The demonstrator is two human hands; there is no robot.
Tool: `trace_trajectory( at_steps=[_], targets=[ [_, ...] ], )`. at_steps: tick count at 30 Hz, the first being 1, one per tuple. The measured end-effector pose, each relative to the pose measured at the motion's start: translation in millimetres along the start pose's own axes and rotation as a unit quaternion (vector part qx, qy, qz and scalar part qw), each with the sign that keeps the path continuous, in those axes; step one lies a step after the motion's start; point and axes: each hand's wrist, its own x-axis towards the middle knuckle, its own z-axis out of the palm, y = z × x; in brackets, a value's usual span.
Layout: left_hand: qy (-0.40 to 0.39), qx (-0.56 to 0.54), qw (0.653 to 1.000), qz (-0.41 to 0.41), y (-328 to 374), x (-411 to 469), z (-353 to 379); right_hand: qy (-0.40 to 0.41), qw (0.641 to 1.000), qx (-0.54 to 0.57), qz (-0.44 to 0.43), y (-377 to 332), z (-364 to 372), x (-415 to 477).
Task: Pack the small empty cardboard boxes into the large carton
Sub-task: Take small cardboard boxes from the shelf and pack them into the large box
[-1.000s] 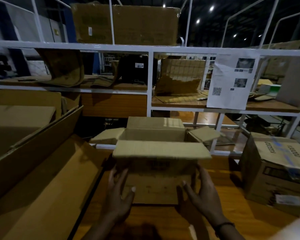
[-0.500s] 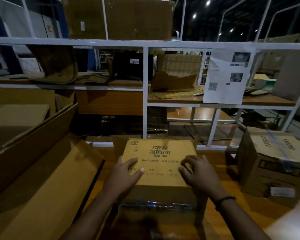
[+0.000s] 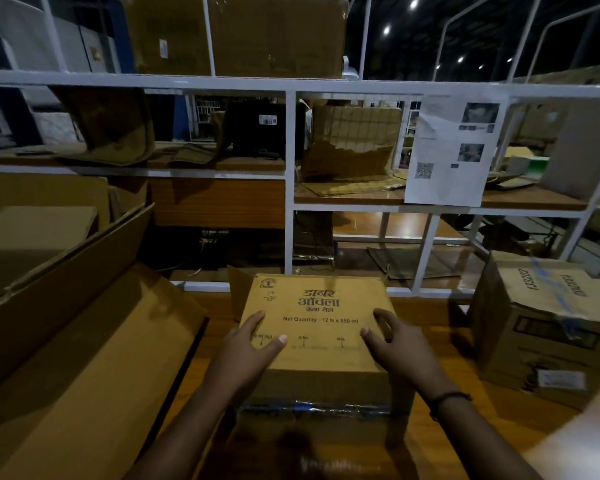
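A small brown cardboard box (image 3: 317,306) with printed text lies tipped on its side on the wooden table (image 3: 440,431), its printed face up and a taped seam toward me. My left hand (image 3: 248,348) rests flat on the near left of that face, thumb spread. My right hand (image 3: 394,337) lies on the near right with fingers slightly bent on the surface. The large open carton (image 3: 84,341) stands to the left, its long flap sloping down to the table. Its inside is mostly hidden.
A second small box (image 3: 548,327) with blue tape sits on the table at the right. A white metal rack (image 3: 290,188) with shelves of cardboard and a hanging printed sheet (image 3: 454,150) stands right behind the table.
One second ago the box stood upright with its flaps open and my hands on its front. It was tipped toward me onto its side. Since half a second ago, hardly anything moved.
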Motion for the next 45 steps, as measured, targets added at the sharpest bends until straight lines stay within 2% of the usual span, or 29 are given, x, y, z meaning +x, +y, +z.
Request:
trace_trajectory(
  at_steps=[7,11,13,16,19,21,25,29,35,38,42,45],
  targets=[
    [0.034,0.002,0.998,0.048,-3.8,-15.3,-5.1,0.007,0.999,0.033,-0.017,1.7,-5.5,-5.3],
    [0.077,-0.023,0.992,0.100,-7.1,-26.5,-4.4,0.080,0.990,0.063,-0.099,2.7,-14.1,-16.8],
    [0.073,-0.038,0.990,0.114,-10.6,-27.7,1.8,0.104,0.984,0.077,-0.125,3.5,-13.0,-22.8],
    [0.056,-0.037,0.993,0.102,-24.5,-30.0,16.5,0.109,0.985,0.065,-0.118,12.8,4.2,-33.7],
    [0.061,-0.057,0.993,0.080,-34.6,-39.1,27.1,0.105,0.988,0.087,-0.071,22.9,26.0,-44.7],
    [0.119,-0.062,0.984,0.121,-35.3,-41.5,28.4,0.139,0.983,0.100,-0.060,24.5,33.4,-48.5],
    [0.288,0.050,0.939,0.183,-27.3,-33.8,14.0,0.292,0.944,0.069,-0.139,23.2,22.6,-45.9],
    [0.347,0.111,0.906,0.216,-15.3,-23.7,-8.1,0.360,0.906,0.031,-0.218,2.9,-12.0,-40.9],
    [0.262,0.031,0.958,0.114,-5.5,-16.9,-15.4,0.255,0.950,0.030,-0.181,-5.1,-37.1,-18.5],
    [0.251,0.038,0.960,0.121,-7.7,-14.5,-15.1,0.223,0.961,0.027,-0.161,-4.0,-38.1,-13.6],
    [0.231,0.058,0.956,0.169,-18.1,-10.1,-9.3,0.186,0.968,-0.061,-0.156,-2.0,-32.6,-12.7],
    [0.203,0.036,0.960,0.191,-25.5,-10.0,-2.0,0.208,0.965,-0.025,-0.158,0.9,-21.8,-17.0]
  ],
)
